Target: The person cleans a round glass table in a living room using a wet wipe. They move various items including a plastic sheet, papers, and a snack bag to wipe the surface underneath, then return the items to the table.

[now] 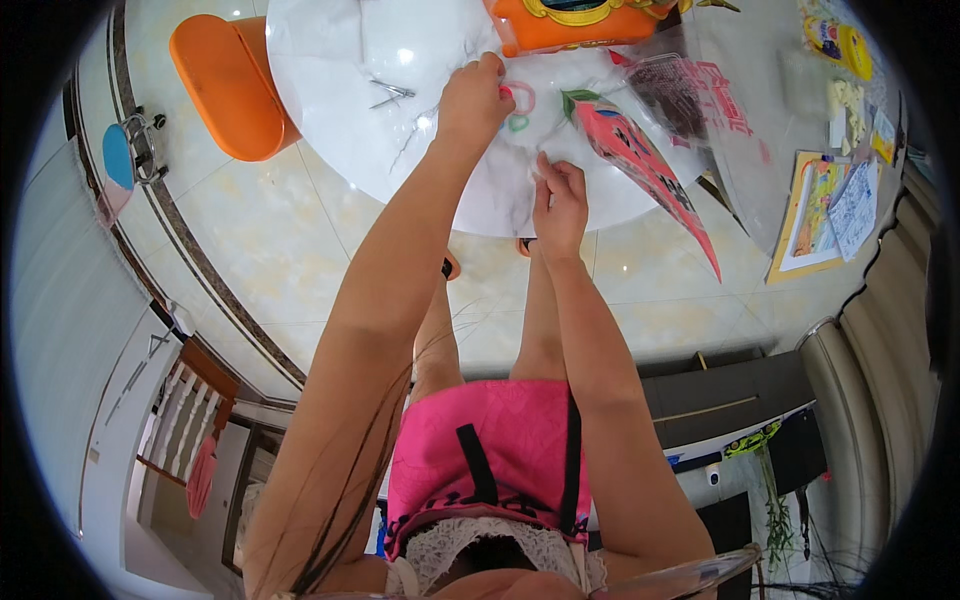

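My left hand (474, 96) is over the round white marbled table (330, 82), fingers bent down. A small bright red piece (507, 91) shows at its fingertips; whether they grip it is unclear. Just right of them lie a pink loop (523, 96) and a small green loop (518, 122). My right hand (562, 196) is at the table's near edge, thumb and forefinger close together; anything between them is too small to make out. A small silver metal tool (393, 91) with spread legs lies left of my left hand. Beyond my right hand rests a long, tapering pink wrapper (637, 154) with a green leafy end.
An orange gold-trimmed case (581, 30) stands at the table's far side. Clear plastic packaging with red print (697, 97) lies to the right. An orange oval stool or bin (225, 86) stands left of the table. Papers (825, 210) lie far right.
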`<state>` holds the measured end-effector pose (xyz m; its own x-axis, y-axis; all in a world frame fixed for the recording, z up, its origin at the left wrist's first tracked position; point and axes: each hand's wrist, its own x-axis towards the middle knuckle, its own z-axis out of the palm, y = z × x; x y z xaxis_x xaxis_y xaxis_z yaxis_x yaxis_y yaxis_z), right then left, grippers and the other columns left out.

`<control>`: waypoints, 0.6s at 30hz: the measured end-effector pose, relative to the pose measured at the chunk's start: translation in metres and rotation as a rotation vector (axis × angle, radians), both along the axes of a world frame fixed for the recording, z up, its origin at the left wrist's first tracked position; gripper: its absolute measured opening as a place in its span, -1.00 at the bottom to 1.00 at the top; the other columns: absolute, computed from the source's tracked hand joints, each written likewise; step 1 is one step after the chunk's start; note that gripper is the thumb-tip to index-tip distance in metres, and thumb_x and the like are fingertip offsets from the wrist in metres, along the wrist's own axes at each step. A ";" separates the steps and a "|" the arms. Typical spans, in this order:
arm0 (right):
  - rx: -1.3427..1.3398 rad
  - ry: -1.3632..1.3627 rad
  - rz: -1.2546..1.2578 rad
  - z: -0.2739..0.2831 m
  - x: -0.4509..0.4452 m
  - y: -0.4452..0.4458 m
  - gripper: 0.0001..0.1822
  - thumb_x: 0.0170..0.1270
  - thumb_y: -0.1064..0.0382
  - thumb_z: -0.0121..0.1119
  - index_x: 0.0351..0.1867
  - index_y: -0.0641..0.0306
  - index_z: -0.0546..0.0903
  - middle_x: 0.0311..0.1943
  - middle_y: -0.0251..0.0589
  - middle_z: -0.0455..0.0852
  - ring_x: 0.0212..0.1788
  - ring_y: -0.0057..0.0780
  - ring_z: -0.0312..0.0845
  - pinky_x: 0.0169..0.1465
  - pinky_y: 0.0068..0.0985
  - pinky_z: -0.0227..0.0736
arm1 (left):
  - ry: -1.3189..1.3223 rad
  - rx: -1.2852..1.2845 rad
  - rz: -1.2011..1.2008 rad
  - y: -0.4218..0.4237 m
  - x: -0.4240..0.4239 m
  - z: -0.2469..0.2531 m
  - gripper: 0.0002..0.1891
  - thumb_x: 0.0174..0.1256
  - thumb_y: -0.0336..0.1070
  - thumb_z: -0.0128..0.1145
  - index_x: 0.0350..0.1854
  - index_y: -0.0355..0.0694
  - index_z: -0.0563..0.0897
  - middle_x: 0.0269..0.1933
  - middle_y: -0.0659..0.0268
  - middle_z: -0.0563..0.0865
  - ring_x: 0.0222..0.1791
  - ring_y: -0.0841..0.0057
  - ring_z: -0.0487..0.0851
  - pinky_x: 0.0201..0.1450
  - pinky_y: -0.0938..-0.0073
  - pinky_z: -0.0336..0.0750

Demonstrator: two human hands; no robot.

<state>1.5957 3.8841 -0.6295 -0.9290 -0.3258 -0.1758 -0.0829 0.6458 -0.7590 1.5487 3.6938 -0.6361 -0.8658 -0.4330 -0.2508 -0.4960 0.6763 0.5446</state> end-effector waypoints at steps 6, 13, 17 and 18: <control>0.011 -0.008 -0.011 -0.001 0.001 0.004 -0.61 0.15 0.51 0.19 0.02 0.08 0.64 -0.21 -0.26 0.50 -0.24 -0.33 0.52 -0.20 -0.45 0.50 | -0.091 0.325 0.110 -0.022 0.008 0.028 -0.81 0.09 -0.33 0.25 -0.29 -0.25 0.57 -0.27 0.21 0.69 -0.27 0.45 0.68 -0.18 0.51 0.54; -0.009 -0.006 -0.012 -0.005 0.001 0.005 -0.59 0.13 0.50 0.20 0.02 0.03 0.64 -0.23 -0.27 0.51 -0.23 -0.32 0.53 -0.23 -0.43 0.51 | -0.187 0.718 0.132 -0.016 0.037 0.039 -0.80 0.22 -0.40 0.18 -0.11 -0.26 0.57 -0.24 0.30 0.68 -0.25 0.59 0.65 -0.15 0.59 0.52; -0.031 -0.018 -0.004 -0.005 0.001 0.003 -0.61 0.14 0.49 0.20 0.01 0.04 0.65 -0.24 -0.27 0.51 -0.24 -0.31 0.53 -0.23 -0.42 0.51 | -0.013 0.292 -0.027 -0.002 0.047 0.016 -0.75 0.16 -0.40 0.22 -0.11 -0.29 0.60 -0.24 0.23 0.66 -0.22 0.42 0.68 -0.13 0.50 0.55; -0.025 -0.012 -0.006 -0.005 0.001 0.003 -0.61 0.14 0.49 0.20 0.01 0.04 0.65 -0.24 -0.27 0.51 -0.24 -0.31 0.54 -0.24 -0.42 0.51 | -0.076 0.210 -0.055 0.001 0.043 0.019 -0.75 0.14 -0.40 0.22 -0.11 -0.28 0.61 -0.26 0.19 0.63 -0.20 0.33 0.68 -0.12 0.46 0.56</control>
